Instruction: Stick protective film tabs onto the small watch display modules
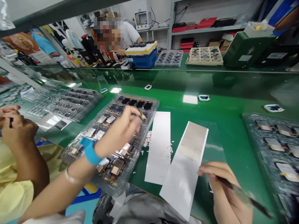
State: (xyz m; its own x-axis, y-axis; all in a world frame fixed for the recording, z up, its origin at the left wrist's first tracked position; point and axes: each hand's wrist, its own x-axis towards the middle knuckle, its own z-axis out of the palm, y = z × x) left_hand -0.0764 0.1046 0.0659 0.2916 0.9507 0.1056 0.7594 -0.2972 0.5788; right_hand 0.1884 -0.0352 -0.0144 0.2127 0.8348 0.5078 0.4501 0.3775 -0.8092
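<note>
The fingertips of the person's left hand (127,126) were pinched together around a small, blurred yellowish-brown piece (142,117), too smeared to identify. That hand hung above a clear plastic tray (132,160) of small electronic parts, black squares (140,104) in its far rows, pale metallic ones (111,119) nearer; whether it touched a part could not be told. The tray slanted across the green bench (177,107), its close end at the near edge.

The right hand (230,186) gripped a slender dark tool (235,189), perhaps tweezers, pointing toward the bench's near right corner. Its fingertips lay at the right edge of a long white strip with a beige panel (193,140), touching or just above it.

The step in hand looked like fine work on one part in the tray; the next move seemed to call for a steady left pinch and careful placing among crowded compartments.

Between tray and strip lay a plain white strip (158,149), with tiny pale scraps (147,140) beside it. Farther out, a second parts tray (255,146) stood toward the bench's right end, and a co-worker's hands (14,121) were raised at the left.
</note>
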